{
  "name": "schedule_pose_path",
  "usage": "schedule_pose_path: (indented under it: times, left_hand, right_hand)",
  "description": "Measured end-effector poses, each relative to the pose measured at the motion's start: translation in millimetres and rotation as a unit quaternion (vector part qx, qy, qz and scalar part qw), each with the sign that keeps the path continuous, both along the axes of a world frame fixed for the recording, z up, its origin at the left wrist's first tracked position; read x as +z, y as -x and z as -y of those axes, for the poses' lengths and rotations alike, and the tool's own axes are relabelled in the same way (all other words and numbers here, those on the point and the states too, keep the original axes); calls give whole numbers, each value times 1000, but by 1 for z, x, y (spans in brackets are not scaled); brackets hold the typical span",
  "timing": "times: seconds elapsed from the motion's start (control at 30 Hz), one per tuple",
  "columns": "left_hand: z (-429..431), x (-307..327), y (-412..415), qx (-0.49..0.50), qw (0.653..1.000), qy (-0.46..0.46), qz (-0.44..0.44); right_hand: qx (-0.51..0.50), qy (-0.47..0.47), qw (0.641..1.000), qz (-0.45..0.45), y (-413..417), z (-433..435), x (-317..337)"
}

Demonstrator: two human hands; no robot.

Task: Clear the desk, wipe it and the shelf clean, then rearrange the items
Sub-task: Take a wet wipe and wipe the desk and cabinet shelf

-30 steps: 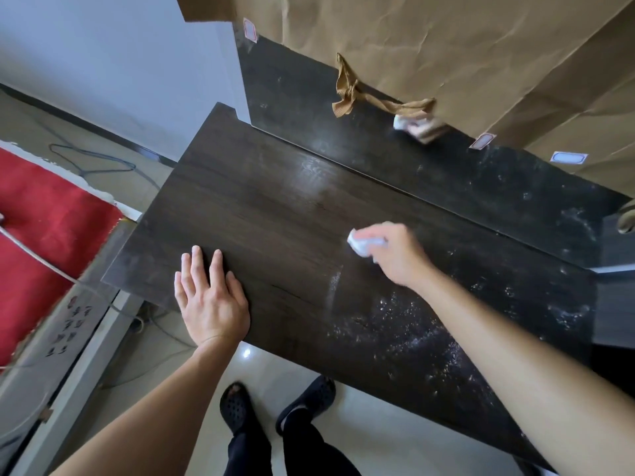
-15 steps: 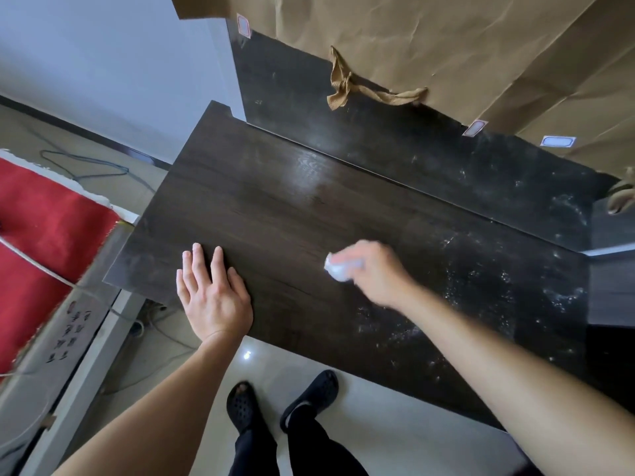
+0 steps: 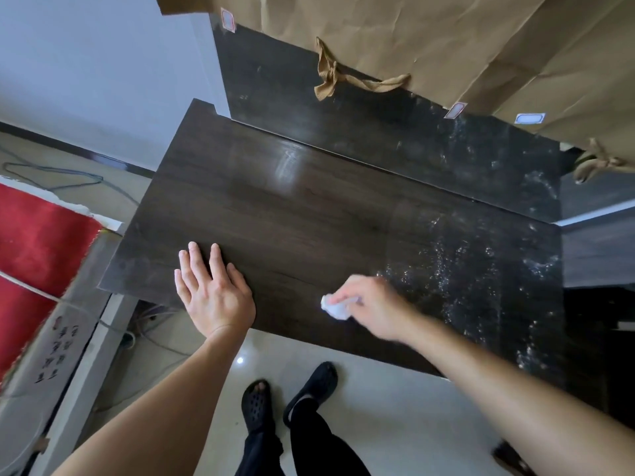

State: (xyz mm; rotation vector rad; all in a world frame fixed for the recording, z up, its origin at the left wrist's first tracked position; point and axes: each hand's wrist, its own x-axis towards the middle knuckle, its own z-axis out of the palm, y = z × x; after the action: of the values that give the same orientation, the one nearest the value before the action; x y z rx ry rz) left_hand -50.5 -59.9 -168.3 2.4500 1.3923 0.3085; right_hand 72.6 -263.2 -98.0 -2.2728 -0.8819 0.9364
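A dark wooden desk top point(image 3: 275, 214) fills the middle of the head view, bare of items. Its right part point(image 3: 481, 269) carries white dusty specks, while the left part looks smoother. My left hand point(image 3: 213, 290) rests flat with straight fingers near the desk's front left edge. My right hand point(image 3: 371, 307) grips a crumpled white tissue point(image 3: 335, 307) and presses it on the desk close to the front edge. Behind the desk rises a dark glossy back panel point(image 3: 343, 111), also speckled at its right.
Brown paper point(image 3: 412, 39) with a twisted paper handle point(image 3: 330, 77) hangs over the back panel. A red cloth point(image 3: 37, 235) and a cardboard box point(image 3: 51, 338) sit at the left. Cables point(image 3: 51, 173) lie on the floor. My feet in black sandals point(image 3: 292, 393) stand on pale tiles.
My right hand has dragged the tissue from the middle of the desk toward the front edge and to the left. My left hand has stayed flat in place.
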Motion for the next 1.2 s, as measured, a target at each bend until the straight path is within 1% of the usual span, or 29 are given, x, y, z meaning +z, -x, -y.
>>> schedule_pose_path:
  times: [0.03, 0.07, 0.1, 0.13, 0.2, 0.27, 0.3, 0.33, 0.37, 0.43, 0.47, 0.5, 0.53, 0.57, 0.6, 0.63, 0.67, 0.7, 0.77, 0.83, 0.87, 0.93, 0.97, 1.0, 1.07, 1.1, 1.13, 1.2]
  left_hand:
    - [0, -1, 1, -3, 1000, 0, -2]
    - [-1, -2, 1, -6, 1000, -2, -3]
    - [-1, -2, 1, -8, 1000, -4, -3]
    - [-1, -3, 1, -9, 1000, -5, -2]
    - [0, -3, 1, -11, 1000, -1, -3]
    - [-1, -3, 1, -14, 1000, 3, -5]
    - [-1, -2, 2, -15, 1000, 7, -6]
    - [-1, -2, 2, -15, 1000, 12, -6]
    - [-1, -1, 2, -15, 1000, 14, -7]
    - [-1, -1, 2, -18, 1000, 18, -5]
    - [-2, -1, 3, -19, 1000, 20, -4]
    - [-2, 0, 3, -19, 1000, 23, -4]
    - [-2, 0, 3, -20, 999, 26, -5]
    - [-2, 0, 3, -21, 999, 28, -6]
    - [-2, 0, 3, -22, 999, 29, -7]
    - [-2, 0, 3, -23, 999, 28, -8]
    - [-2, 0, 3, -24, 999, 29, -8]
    - [-2, 0, 3, -25, 999, 29, -9]
    - [-2, -1, 4, -27, 999, 31, -11]
    - [-2, 0, 3, -27, 999, 32, -9]
    - [-2, 0, 3, -28, 999, 32, -8]
    - [-2, 0, 4, -31, 999, 32, -6]
    - [-3, 0, 4, -32, 999, 33, -4]
    - [-3, 0, 4, -33, 999, 35, -4]
    - [-2, 1, 4, -42, 998, 39, -10]
    - [-2, 1, 4, -46, 998, 37, -15]
    - [-3, 2, 5, -48, 998, 36, -20]
    - [-4, 4, 5, -50, 998, 35, -26]
  right_hand:
    - [-90, -13, 994, 67, -26, 1, -2]
    - [-162, -9, 978, 132, -52, 2, -6]
    - [-205, 18, 963, 175, -72, 4, -10]
    - [-225, 55, 952, 199, -84, 4, -15]
    - [-221, 99, 941, 238, -76, 3, -26]
    - [-160, 86, 943, 277, -31, 6, -29]
    - [-125, 72, 949, 280, -2, 12, -28]
    - [-94, 61, 960, 258, 26, 20, -25]
    - [-71, 57, 974, 208, 50, 28, -19]
    - [-45, 75, 995, 55, 63, 40, -3]
    - [-41, 97, 994, -33, 54, 40, 2]
    - [-60, 103, 988, -97, 40, 39, 4]
    - [-108, 84, 985, -107, 23, 36, 3]
    - [-180, 57, 980, -69, 4, 31, 0]
    - [-242, 41, 970, 4, -12, 25, -5]
    - [-276, 46, 956, 84, -23, 18, -12]
    - [-283, 60, 946, 147, -26, 11, -17]
    - [-271, 66, 942, 188, -19, 5, -24]
    - [-209, 55, 950, 227, 15, -2, -30]
    - [-131, 19, 966, 223, 65, 5, -31]
    - [-88, 9, 976, 201, 88, 14, -29]
    - [-4, 38, 992, 124, 119, 34, -22]
    - [22, 66, 995, 74, 123, 43, -19]
    - [26, 80, 996, 35, 123, 50, -14]
    - [-41, 53, 998, 10, 109, 55, 0]
    - [-82, 32, 996, 26, 97, 56, 8]
    - [-115, 21, 991, 65, 81, 56, 13]
    - [-175, 25, 970, 168, 40, 55, 22]
